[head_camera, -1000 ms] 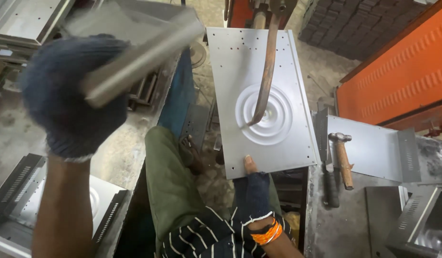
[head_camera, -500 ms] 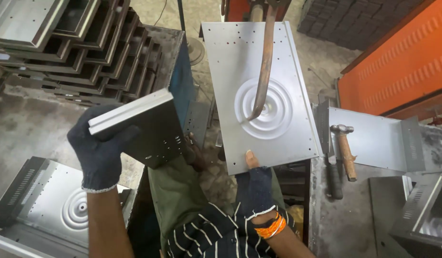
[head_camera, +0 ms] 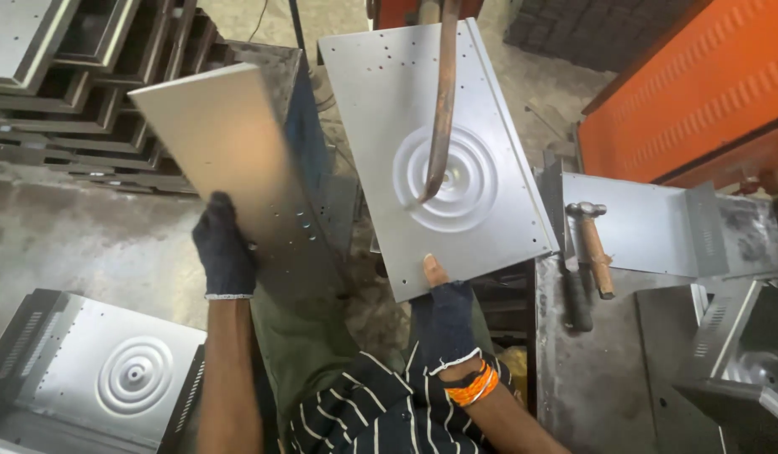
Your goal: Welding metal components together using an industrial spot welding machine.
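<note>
From the head view, our left hand [head_camera: 225,252] has its fingers wrapped round the lower edge of a tilted metal panel [head_camera: 238,160], long axis running up and away. Our right hand [head_camera: 446,315] pins the ringed sheet [head_camera: 439,151] with its thumb, below the curved copper arm [head_camera: 444,101].

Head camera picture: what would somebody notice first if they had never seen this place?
Probably the big shiny metal sheet with round rings pressed into it, in the middle, where a curved copper arm comes down onto the rings. The right hand pinches its near edge, and the left hand, in a dark glove, has a grip on a second metal panel tilted up beside it. At right, a hammer lies near a bright orange machine cover.
</note>
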